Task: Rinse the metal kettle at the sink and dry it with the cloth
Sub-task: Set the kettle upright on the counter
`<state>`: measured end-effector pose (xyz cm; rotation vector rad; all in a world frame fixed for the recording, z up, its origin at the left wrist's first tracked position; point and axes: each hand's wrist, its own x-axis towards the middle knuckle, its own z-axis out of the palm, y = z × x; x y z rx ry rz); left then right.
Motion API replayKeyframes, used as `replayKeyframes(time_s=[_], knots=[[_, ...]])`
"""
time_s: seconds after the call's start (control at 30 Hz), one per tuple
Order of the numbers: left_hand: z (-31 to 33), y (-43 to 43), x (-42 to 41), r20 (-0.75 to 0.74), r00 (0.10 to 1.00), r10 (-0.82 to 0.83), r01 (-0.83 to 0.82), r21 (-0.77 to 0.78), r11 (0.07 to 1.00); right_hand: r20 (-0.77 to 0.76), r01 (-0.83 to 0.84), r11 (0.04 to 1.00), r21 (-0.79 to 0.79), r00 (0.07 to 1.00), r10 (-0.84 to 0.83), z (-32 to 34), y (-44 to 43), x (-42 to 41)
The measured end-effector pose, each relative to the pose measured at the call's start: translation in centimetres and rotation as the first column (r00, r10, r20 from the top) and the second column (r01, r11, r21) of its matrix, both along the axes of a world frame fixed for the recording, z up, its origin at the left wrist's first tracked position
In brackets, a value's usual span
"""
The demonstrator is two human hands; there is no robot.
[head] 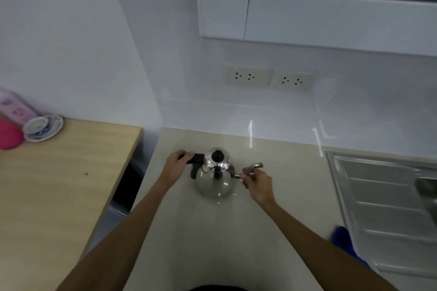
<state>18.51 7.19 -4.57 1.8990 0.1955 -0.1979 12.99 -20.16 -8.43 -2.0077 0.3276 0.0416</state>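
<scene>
A shiny metal kettle with a black lid knob stands upright on the beige counter, in the middle of the head view. My left hand is closed around its black handle on the left side. My right hand pinches the thin curved spout on the right. A blue cloth lies at the counter's right, partly hidden behind my right forearm, beside the steel sink drainboard.
A wooden table stands to the left across a dark gap, with a cup on a saucer, a pink object and a pink pack. Two wall sockets sit on the white backsplash. White cabinets hang above.
</scene>
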Motion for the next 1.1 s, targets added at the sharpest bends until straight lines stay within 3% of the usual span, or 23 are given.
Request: replayKeyframes(time_s=[0.53,0.83,0.93,1.1], knots=[[0.3,1.8,1.1,-0.049,0.998,0.033,-0.031,0.042,0.999,-0.038,-0.076,0.994,-0.085,0.997,0.073,-0.8,1.9,2.1],[-0.1,1.7,0.6,-0.049,0.998,0.033,-0.025,0.156,0.987,-0.108,-0.117,0.985,-0.127,0.989,0.103,0.0,1.6,2.1],[0.7,1.1,-0.4,-0.021,1.0,0.012,-0.007,0.224,0.975,-0.214,-0.241,0.943,-0.231,0.958,0.193,0.8,0.4,1.2],[1.1,2.0,-2.4,0.04,0.997,-0.067,0.045,0.401,0.915,-0.381,-0.447,0.787,-0.425,0.877,0.293,1.8,-3.5,-2.0]])
